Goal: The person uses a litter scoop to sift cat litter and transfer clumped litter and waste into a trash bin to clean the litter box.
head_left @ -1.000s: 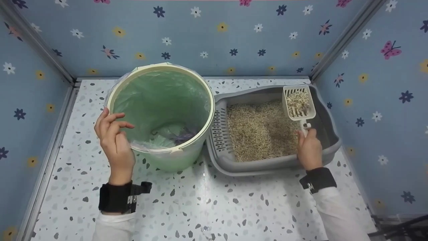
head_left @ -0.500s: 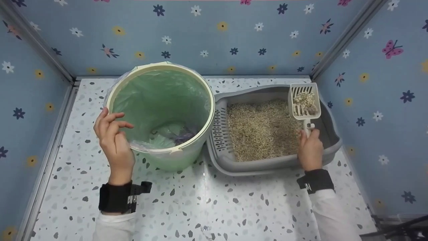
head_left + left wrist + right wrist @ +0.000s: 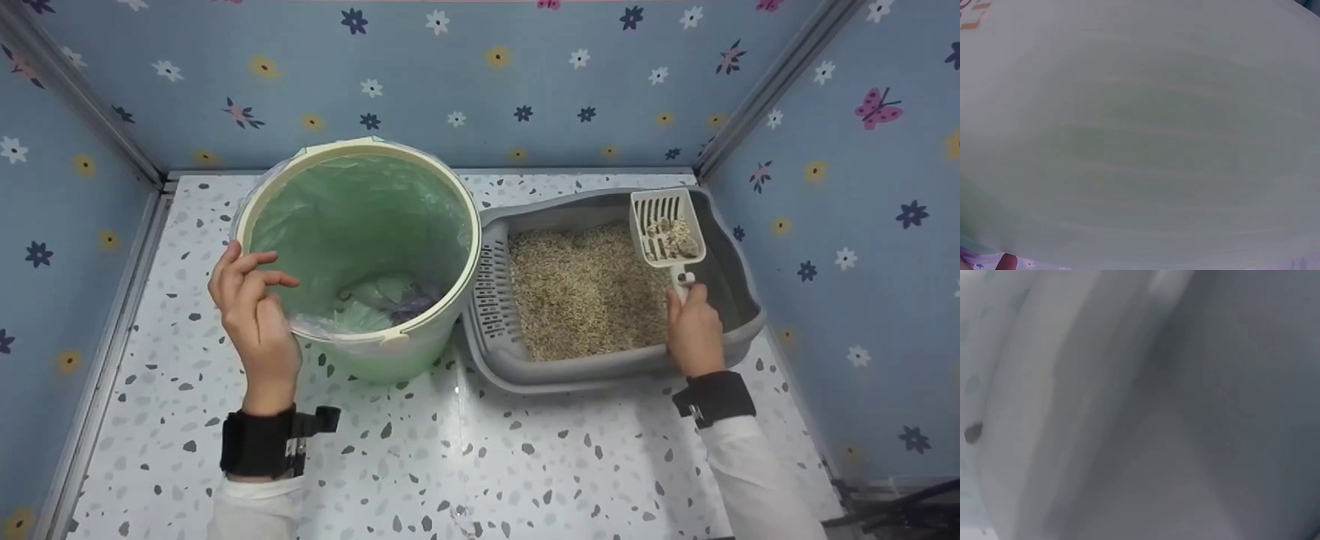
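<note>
In the head view my right hand grips the handle of a white slotted scoop, held over the right side of a grey litter tray filled with pale litter. A few clumps lie in the scoop. My left hand rests against the left rim and side of a green bin lined with a clear bag, fingers loosely bent over the rim. The left wrist view is filled by the bin's green wall. The right wrist view shows only a blurred grey tray wall.
Bin and tray stand side by side on a speckled white floor. Blue flowered walls close in the back and both sides. A purple scrap lies in the bottom of the bin.
The scoop shifted slightly right, then back left over the tray, and the heap of litter in it has shrunk to a few clumps. The left hand has stayed on the bin.
</note>
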A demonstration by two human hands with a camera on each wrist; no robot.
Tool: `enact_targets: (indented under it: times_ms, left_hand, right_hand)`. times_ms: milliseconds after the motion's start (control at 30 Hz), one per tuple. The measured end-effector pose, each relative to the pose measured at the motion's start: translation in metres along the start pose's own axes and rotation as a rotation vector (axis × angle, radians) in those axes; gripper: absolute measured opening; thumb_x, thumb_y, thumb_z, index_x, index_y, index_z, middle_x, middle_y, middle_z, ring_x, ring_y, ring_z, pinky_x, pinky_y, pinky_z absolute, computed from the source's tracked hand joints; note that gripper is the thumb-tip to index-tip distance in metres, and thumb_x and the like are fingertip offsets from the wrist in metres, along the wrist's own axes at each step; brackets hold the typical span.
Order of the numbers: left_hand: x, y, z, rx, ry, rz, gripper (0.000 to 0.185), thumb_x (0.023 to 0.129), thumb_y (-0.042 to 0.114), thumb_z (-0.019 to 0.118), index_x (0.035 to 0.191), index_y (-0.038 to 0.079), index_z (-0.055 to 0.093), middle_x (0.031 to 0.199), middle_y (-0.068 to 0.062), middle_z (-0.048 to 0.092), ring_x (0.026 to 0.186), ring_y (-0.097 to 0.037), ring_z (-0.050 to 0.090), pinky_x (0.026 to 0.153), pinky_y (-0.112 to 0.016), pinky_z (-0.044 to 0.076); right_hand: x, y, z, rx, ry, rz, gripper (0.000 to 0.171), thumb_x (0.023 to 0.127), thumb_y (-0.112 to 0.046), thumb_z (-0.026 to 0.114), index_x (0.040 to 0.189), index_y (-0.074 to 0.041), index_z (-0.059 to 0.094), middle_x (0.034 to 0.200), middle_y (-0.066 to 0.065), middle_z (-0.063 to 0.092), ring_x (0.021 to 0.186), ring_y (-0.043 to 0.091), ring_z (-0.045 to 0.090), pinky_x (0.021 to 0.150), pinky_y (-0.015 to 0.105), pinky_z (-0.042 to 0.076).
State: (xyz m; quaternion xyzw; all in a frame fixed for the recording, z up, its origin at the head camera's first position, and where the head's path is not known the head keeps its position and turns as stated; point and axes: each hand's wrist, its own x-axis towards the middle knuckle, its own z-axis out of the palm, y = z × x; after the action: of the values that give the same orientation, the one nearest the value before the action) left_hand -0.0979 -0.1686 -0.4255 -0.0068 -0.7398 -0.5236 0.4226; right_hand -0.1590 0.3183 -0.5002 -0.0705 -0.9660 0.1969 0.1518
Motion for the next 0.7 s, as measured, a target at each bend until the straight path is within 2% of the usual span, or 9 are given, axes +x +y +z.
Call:
enact_targets:
  times_ms: [100,300,700]
  left_hand:
    - [0.000,0.000,0.000,0.000,0.007,-0.003,0.037,0.087,-0.012,0.023,0.069,-0.016,0.055,0.104,-0.033,0.053,0.130,-0.043,0.029,0.115,-0.037,0.015]
    - [0.000,-0.002,0.001,-0.004,0.011,0.000,0.038,0.087,-0.012,0.023,0.068,-0.015,0.056,0.105,-0.032,0.053,0.130,-0.043,0.029,0.115,-0.037,0.016]
    - [0.000,-0.002,0.001,0.004,0.013,0.002,0.037,0.086,-0.011,0.023,0.068,-0.015,0.055,0.104,-0.033,0.053,0.130,-0.044,0.029,0.115,-0.038,0.016]
  right_hand:
    - [0.004,-0.002,-0.003,-0.090,-0.012,-0.067,0.035,0.099,-0.025,0.047,0.107,0.009,0.044,0.071,0.034,0.057,0.063,0.052,0.057,0.054,0.062,0.042]
    - [0.007,-0.005,-0.009,-0.233,0.051,-0.192,0.031,0.095,-0.022,0.055,0.100,0.008,0.048,0.067,0.028,0.057,0.052,0.046,0.055,0.043,0.058,0.041]
    - [0.004,-0.007,-0.014,-0.243,0.075,-0.247,0.030,0.094,-0.023,0.057,0.100,0.005,0.050,0.067,0.026,0.057,0.049,0.044,0.053,0.040,0.055,0.037]
